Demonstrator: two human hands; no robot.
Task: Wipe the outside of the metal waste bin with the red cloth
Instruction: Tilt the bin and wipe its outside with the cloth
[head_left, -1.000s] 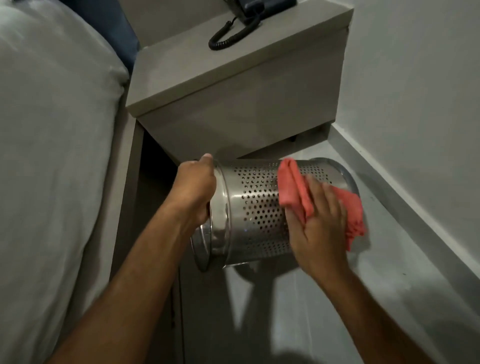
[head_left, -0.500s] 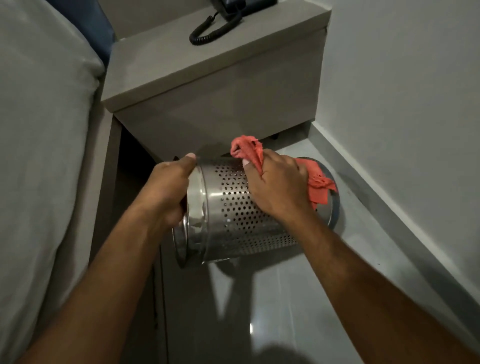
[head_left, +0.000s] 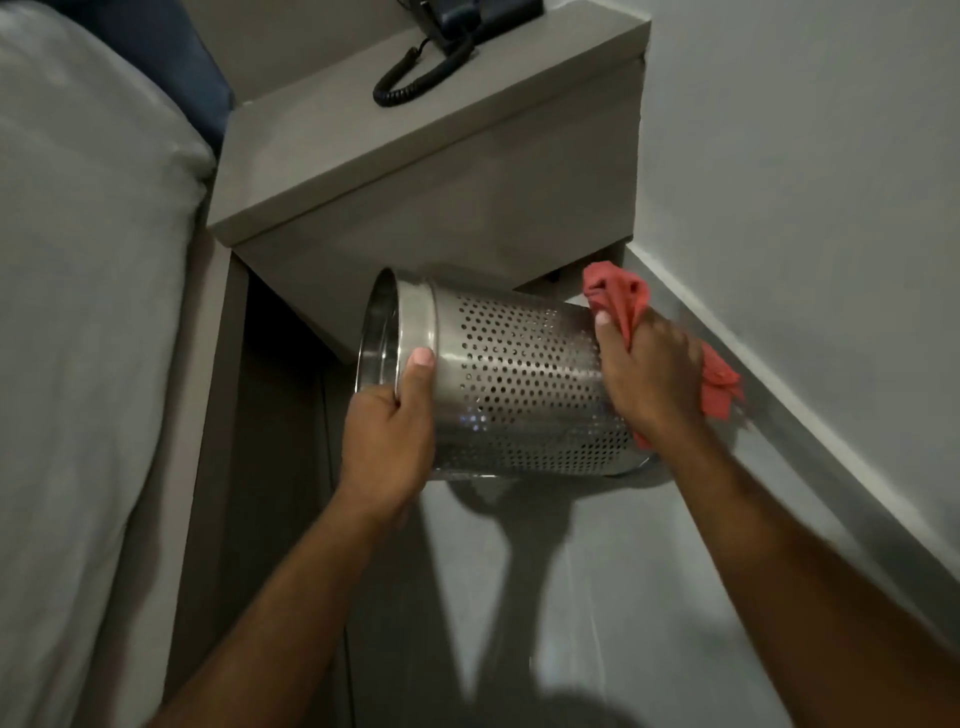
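Note:
The perforated metal waste bin (head_left: 514, 374) is held on its side above the floor, its open mouth to the left. My left hand (head_left: 387, 431) grips the rim at the lower left, thumb on the outside band. My right hand (head_left: 644, 374) is closed on the red cloth (head_left: 618, 299) and presses it against the bin's base end on the right. Bunched cloth sticks out above my fingers and another fold hangs behind my wrist. The bin's base is mostly hidden by my right hand.
A grey bedside cabinet (head_left: 415, 171) stands just behind the bin, with a dark telephone and coiled cord (head_left: 426, 67) on top. The bed with white linen (head_left: 78, 312) fills the left. A grey wall and skirting (head_left: 779, 364) run close on the right. Glossy floor (head_left: 519, 597) lies below.
My right hand slid the red cloth from the bin's middle to its base end on the right. My left hand shifted its grip lower on the rim, and the bin's mouth tipped up.

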